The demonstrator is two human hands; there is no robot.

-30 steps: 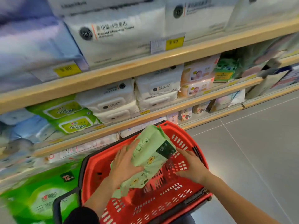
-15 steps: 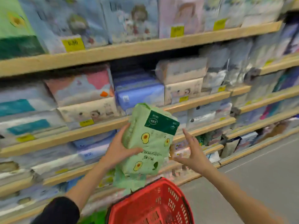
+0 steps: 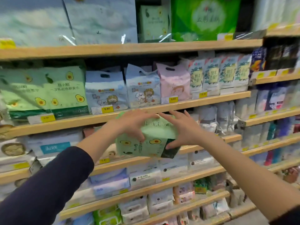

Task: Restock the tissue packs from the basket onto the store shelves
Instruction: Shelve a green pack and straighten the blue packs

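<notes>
Tissue pack (image 3: 146,147), pale green with avocado prints and a dark green corner, is held up in the air between both hands in front of the store shelves (image 3: 129,47), level with the third wooden board from the top of the view. The left hand (image 3: 131,123) lies over its top left side, fingers spread and curled down onto the wrapper; a dark sleeve (image 3: 48,184) covers that forearm. The right hand (image 3: 181,129) presses the right side, fingers splayed wide and the thumb under the dark corner. Both hands grip the pack together.

The shelves are light wooden boards with yellow price tags (image 3: 107,109) clipped along their front edges, and they run in many tiers across the whole view. On the board above the hands stand matching avocado packs (image 3: 47,90) at the left, then blue cartoon bags (image 3: 107,93), a pink bag (image 3: 174,83) and leaf-print packs (image 3: 219,73). Large bright green packaging (image 3: 204,18) sits on the top tier. Lower tiers hold white and grey packs, blurred.
</notes>
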